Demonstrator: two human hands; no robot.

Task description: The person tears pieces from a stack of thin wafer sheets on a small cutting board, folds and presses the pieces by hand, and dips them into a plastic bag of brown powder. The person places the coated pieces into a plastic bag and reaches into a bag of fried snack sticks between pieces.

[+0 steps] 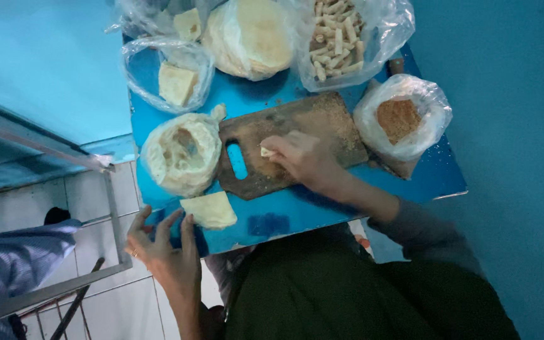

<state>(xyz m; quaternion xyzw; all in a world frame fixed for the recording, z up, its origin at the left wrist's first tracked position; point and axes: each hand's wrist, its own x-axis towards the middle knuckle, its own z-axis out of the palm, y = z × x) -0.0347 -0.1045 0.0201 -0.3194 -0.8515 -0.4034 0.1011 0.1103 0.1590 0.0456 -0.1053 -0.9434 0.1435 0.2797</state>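
I read the left hand nearest, fingers spread wide at the desk edge, gripping nothing; its fingertips just touch the folded wrapper lying beside them. Beyond it, the right hand rests on the wooden cutting board, fingers curled, pinching a small pale piece at the fingertips. Left of that hand sits a bag of wrappers; to its right, a bag of brown crumbs; farther off, a bag of finished rolls. Risk, in my judgement: the wrapper overhangs the edge and a nudge could drop it
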